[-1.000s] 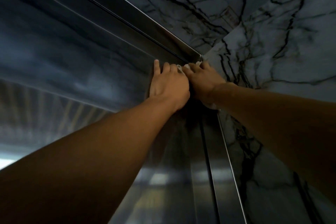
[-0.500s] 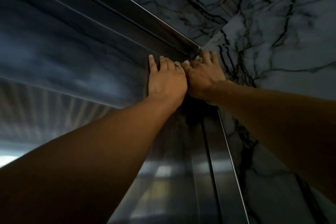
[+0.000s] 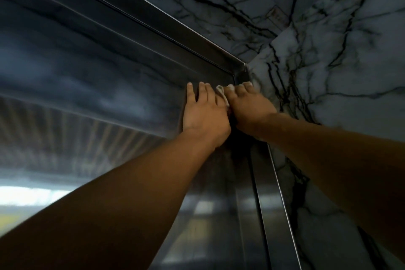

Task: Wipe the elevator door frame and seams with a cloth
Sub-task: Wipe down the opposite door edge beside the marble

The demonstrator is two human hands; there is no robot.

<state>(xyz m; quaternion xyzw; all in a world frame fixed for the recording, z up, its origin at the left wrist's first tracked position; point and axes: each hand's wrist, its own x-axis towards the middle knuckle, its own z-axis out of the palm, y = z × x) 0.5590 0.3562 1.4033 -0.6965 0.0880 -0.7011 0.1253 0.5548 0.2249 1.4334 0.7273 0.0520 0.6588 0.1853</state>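
I look up at the top right corner of a dark steel elevator door frame (image 3: pixel 219 59). Both arms reach up to it. My left hand (image 3: pixel 203 112) lies flat on the metal just below the top bar, fingers together and pointing up. My right hand (image 3: pixel 247 107) presses beside it at the frame's corner. A pale cloth (image 3: pixel 221 92) is pinned under both hands; only a small fold shows between them. The vertical seam (image 3: pixel 259 199) of the right jamb runs down below the hands.
White marble with dark veins (image 3: pixel 328 72) covers the wall to the right of the frame and above it. The polished door panel (image 3: pixel 87 85) at left mirrors a slatted ceiling and a bright patch at lower left.
Both hands slid a little up toward the frame's corner half a second ago and stay there now, the right fingers curled again near the corner. The cloth fold still shows between them.
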